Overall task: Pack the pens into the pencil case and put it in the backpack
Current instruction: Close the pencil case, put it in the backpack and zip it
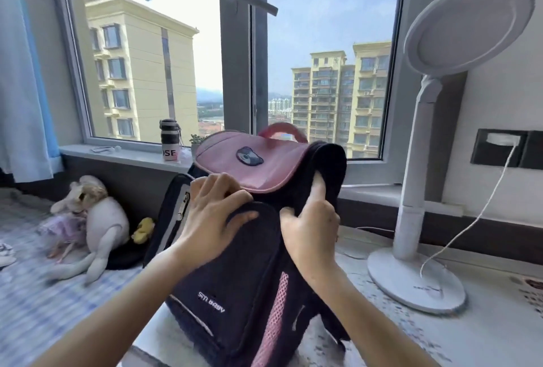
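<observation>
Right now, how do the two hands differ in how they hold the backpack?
The left hand lies over the top of the front pocket, fingers bent toward the pink flap; the right hand grips the dark side panel. The left hand's thumb lies flat on the pocket; the right hand's forefinger points straight up along the panel. Both hold the backpack near its top.

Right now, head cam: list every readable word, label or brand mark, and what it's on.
"STI BABY": white print on the front pocket of the backpack; slightly blurred, so the reading is approximate.
"OSE": pink label on the water bottle on the windowsill; any letters before it are hidden.
Desk lamp: faint mark on the base, too small to read.
Printed sheet, right edge: blurred, unreadable.
Badge on the pink flap: picture only, no legible text.
</observation>
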`<state>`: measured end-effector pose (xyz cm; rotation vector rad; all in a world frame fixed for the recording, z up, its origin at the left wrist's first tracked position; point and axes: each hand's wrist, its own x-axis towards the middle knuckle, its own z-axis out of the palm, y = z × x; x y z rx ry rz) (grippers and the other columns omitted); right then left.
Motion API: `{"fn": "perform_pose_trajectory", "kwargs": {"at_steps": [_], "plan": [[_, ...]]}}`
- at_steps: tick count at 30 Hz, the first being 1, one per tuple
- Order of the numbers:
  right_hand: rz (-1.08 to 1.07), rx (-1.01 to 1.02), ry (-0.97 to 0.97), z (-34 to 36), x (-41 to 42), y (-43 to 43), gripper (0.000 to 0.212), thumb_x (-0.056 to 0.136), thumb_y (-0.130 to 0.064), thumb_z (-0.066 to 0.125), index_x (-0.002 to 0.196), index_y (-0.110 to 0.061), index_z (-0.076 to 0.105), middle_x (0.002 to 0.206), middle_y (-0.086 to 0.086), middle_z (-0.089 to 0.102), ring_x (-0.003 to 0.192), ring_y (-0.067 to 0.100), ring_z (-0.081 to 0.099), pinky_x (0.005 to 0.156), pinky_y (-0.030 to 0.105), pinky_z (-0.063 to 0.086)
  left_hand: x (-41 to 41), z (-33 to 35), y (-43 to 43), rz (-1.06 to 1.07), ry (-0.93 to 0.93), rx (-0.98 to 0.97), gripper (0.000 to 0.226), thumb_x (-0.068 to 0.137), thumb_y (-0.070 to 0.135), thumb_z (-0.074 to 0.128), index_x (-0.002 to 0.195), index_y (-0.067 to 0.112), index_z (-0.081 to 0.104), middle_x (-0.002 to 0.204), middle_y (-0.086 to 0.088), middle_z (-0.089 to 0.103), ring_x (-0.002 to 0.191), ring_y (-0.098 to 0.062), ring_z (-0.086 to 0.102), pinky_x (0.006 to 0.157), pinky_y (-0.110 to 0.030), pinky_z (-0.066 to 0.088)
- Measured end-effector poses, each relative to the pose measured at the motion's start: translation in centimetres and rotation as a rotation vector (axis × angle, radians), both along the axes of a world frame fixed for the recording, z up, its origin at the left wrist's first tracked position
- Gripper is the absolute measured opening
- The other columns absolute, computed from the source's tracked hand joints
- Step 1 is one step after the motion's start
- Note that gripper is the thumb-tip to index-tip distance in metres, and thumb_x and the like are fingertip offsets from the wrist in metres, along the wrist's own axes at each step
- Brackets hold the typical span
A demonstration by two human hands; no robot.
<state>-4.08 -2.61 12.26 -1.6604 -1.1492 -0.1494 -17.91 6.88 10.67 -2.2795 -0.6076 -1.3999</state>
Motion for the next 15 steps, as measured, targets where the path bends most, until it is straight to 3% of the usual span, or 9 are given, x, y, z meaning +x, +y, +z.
{"fn": "perform_pose_trajectory", "kwargs": {"at_steps": [3,6,8,11,15], "plan": [[0.21,0.119,0.083,1.2,1.2,2.8,0.068,0.074,0.004,0.056,0.137,-0.012,0.04,0.105,0.012,0.069,0.099,0.032,0.062,0.089,0.037,0.047,0.6,-0.4,0.8,0.051,-0.067,0.12,0.016,0.08,0.036,0.062,0.085,0.021,0.061,0.102,-0.006,0.052,0.101,-0.026,0.045,0.094,-0.038,0.026],[0.331,0.096,0.077,2.2,3.4,6.5,0.061,0.069,0.01,0.052,0.125,-0.013,0.048,0.096,0.005,0.066,0.094,0.029,0.062,0.081,0.035,0.05,2.6,-0.6,2.0,0.146,-0.017,0.126,0.014,0.081,0.029,0.067,0.08,0.016,0.062,0.112,-0.011,0.058,0.108,-0.029,0.051,0.1,-0.046,0.03],[0.309,0.035,0.064,2.1,4.6,8.2,0.055,0.069,0.01,0.052,0.12,-0.012,0.049,0.093,0.004,0.063,0.094,0.03,0.061,0.078,0.034,0.048,3.7,-0.7,3.2,0.144,0.054,0.073,0.013,0.082,0.027,0.066,0.08,0.015,0.062,0.114,-0.009,0.062,0.108,-0.027,0.055,0.099,-0.044,0.032],[0.232,-0.043,0.072,0.9,6.5,9.8,0.049,0.076,0.003,0.055,0.123,-0.01,0.048,0.105,0.01,0.066,0.101,0.031,0.06,0.084,0.034,0.046,4.7,-0.3,5.5,0.024,0.138,-0.029,0.011,0.083,0.028,0.063,0.082,0.017,0.062,0.115,-0.003,0.064,0.11,-0.021,0.057,0.097,-0.039,0.035],[0.262,-0.176,0.056,-0.3,8.1,10.7,0.041,0.089,-0.01,0.05,0.129,-0.014,0.046,0.112,0.013,0.066,0.107,0.031,0.058,0.091,0.036,0.046,4.9,2.0,8.3,-0.05,0.125,-0.242,0.017,0.077,0.034,0.063,0.078,0.018,0.062,0.113,0.005,0.065,0.106,-0.015,0.057,0.098,-0.035,0.035]]}}
